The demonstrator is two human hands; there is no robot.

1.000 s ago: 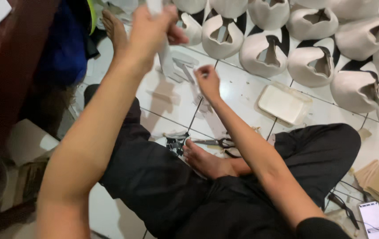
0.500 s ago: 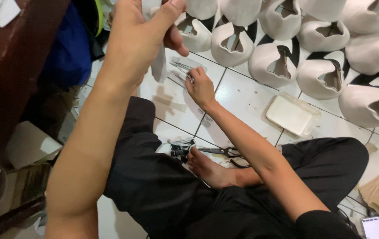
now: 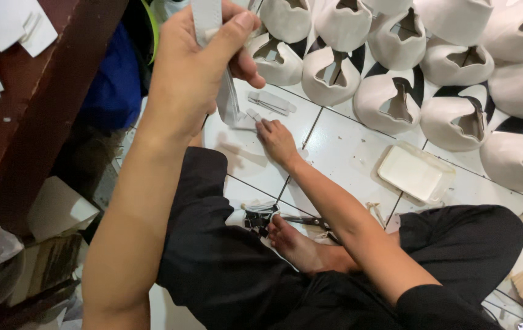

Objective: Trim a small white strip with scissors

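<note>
White tiled floor (image 3: 341, 153), bare shallow tray (image 3: 413, 173); left hand (image 3: 197, 67) pinching strip (image 3: 207, 21), right hand (image 3: 275, 137) fingering strips (image 3: 270, 102).

white strip (image 3: 207, 18) cut off at top, scissors (image 3: 310, 221) half hidden

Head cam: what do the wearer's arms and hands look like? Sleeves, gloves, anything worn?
Both arms are bare from the wrist up. The left hand and right hand wear no gloves, and no rings or watch show. A black sleeve covers the right upper arm.
</note>
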